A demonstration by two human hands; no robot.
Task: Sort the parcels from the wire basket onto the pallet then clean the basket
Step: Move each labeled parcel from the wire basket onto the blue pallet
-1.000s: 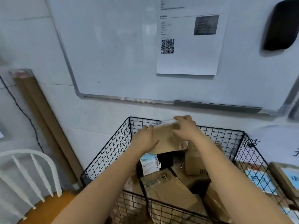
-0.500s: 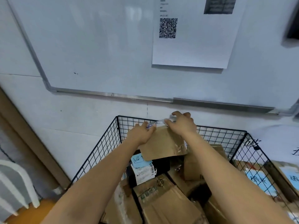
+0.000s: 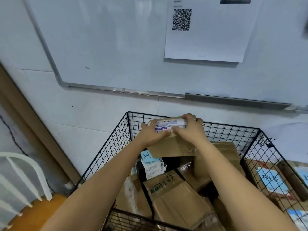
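Note:
A black wire basket [image 3: 106, 152] stands against the wall, filled with several parcels. Both hands hold one brown cardboard parcel [image 3: 173, 146] with a white and purple label on its top, lifted above the heap near the basket's far side. My left hand [image 3: 154, 135] grips its upper left edge. My right hand [image 3: 190, 129] grips its top right, fingers curled over the far edge. Below lie a black parcel [image 3: 171, 164] with a white label and a blue note, and a taped brown box [image 3: 168, 194].
A whiteboard [image 3: 116, 39] with a QR-code sheet [image 3: 208, 30] hangs above the basket. A white chair [image 3: 21, 184] with an orange seat stands at the lower left. Boxes with blue labels [image 3: 273, 180] lie outside the basket on the right. A brown board [image 3: 33, 124] leans at the left.
The parcel has tipped toward me, so its labelled top now shows. Both hands stay on it, and the camera has moved closer to the basket.

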